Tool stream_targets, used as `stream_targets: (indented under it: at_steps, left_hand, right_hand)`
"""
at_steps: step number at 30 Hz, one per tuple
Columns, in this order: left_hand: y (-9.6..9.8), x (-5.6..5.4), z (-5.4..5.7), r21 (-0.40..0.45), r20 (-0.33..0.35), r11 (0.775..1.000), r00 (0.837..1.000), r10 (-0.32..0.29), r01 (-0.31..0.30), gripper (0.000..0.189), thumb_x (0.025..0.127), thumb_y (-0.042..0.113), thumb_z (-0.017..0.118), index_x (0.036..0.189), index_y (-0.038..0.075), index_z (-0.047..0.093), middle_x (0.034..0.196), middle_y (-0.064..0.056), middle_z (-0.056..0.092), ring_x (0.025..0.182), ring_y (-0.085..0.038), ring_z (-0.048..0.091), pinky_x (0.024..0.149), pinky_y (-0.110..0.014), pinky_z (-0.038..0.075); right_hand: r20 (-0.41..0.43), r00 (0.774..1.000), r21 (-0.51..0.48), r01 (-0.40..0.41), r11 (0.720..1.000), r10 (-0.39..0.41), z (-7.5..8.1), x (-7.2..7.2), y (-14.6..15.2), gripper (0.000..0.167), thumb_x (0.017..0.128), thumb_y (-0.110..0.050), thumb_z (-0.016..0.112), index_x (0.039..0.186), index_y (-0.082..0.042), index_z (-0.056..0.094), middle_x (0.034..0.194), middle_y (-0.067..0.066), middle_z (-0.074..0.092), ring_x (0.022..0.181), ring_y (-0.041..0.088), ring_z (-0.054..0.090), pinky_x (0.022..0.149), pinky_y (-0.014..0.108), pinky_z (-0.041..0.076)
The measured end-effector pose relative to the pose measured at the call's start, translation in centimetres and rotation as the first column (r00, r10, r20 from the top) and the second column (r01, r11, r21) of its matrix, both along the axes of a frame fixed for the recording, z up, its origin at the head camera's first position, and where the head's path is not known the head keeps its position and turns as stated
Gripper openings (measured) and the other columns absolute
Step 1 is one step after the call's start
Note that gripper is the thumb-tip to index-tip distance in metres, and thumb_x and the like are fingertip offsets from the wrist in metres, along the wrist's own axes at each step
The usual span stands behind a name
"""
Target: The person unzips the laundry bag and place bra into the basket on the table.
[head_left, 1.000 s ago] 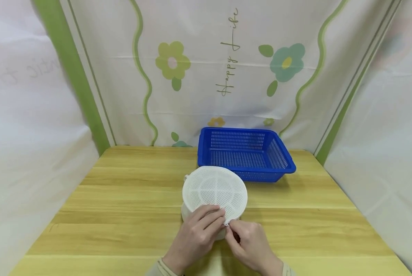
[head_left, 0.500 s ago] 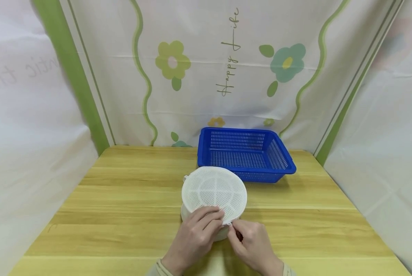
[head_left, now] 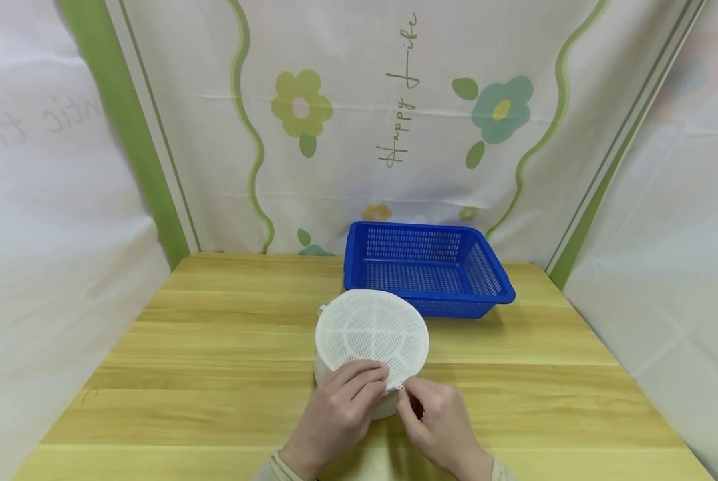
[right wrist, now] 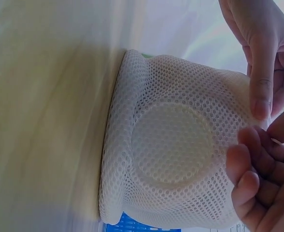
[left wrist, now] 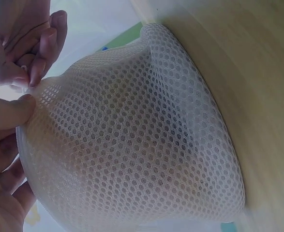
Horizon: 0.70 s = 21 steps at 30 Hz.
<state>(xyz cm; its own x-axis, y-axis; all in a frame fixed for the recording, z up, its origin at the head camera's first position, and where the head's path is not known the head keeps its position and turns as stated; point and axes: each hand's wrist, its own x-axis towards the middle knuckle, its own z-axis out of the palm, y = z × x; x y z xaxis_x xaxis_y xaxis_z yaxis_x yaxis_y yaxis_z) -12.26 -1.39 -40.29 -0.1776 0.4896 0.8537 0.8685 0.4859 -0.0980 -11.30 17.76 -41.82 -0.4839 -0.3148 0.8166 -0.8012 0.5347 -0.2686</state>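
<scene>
A round white mesh laundry bag (head_left: 367, 327) stands upright on the table, its netted top facing up. My left hand (head_left: 343, 404) grips the near rim, fingers lying over the top and thumb (left wrist: 18, 111) against the side below it. Just right of these fingers, my right hand (head_left: 439, 421) pinches the small white zipper pull (head_left: 400, 387) at the rim between thumb and forefinger. Seen from the right wrist, the bag's mesh side has a paler round patch (right wrist: 173, 142). The far side of the bag is hidden from the head view.
Behind the bag, a blue plastic basket (head_left: 497, 296) with slotted walls stands near the table's back edge. The wood-grain table (head_left: 214, 374) is enclosed by white printed curtains (head_left: 359, 147) at the back and both sides.
My right hand has moved slightly to the right along the rim with the zipper pull. The bag has shifted a little to the left, while my left hand keeps its grip.
</scene>
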Motion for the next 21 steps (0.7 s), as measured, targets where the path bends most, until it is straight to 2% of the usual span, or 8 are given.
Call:
stream_targets:
  at_steps: [7,11,21]
  left_hand:
    - [0.24,-0.21,0.07,-0.001,0.0,1.0,1.0,-0.002,0.002,0.024,0.101,0.01,0.049,0.1,0.001,0.071,0.111,-0.011,0.069,0.107,-0.028,0.063,0.098,-0.039,0.049]
    - [0.27,-0.21,-0.02,-0.016,0.006,1.0,1.0,0.013,-0.013,0.027,0.102,0.011,0.047,0.105,0.001,0.072,0.114,-0.011,0.068,0.109,-0.029,0.061,0.098,-0.043,0.049]
    - [0.21,0.02,-0.19,-0.031,0.009,0.999,1.0,0.025,-0.025,0.021,0.098,0.008,0.05,0.095,0.001,0.07,0.112,-0.012,0.069,0.109,-0.03,0.062,0.099,-0.042,0.049]
  right_hand:
    - [-0.042,0.998,0.001,-0.052,0.999,0.052,-0.17,-0.01,-0.21,0.024,0.084,-0.002,0.058,0.071,-0.02,0.048,0.063,-0.017,0.037,0.055,-0.01,0.031,0.045,0.003,0.023]
    - [-0.073,0.995,0.002,-0.069,0.998,0.068,-0.2,-0.06,-0.39,0.025,0.083,-0.002,0.058,0.069,-0.019,0.046,0.061,-0.016,0.036,0.055,-0.009,0.03,0.045,0.003,0.022]
    - [-0.083,0.996,0.009,-0.038,0.999,0.039,-0.01,0.11,-0.46,0.021,0.082,-0.004,0.057,0.069,-0.019,0.049,0.061,-0.016,0.037,0.054,-0.009,0.031,0.044,0.003,0.022]
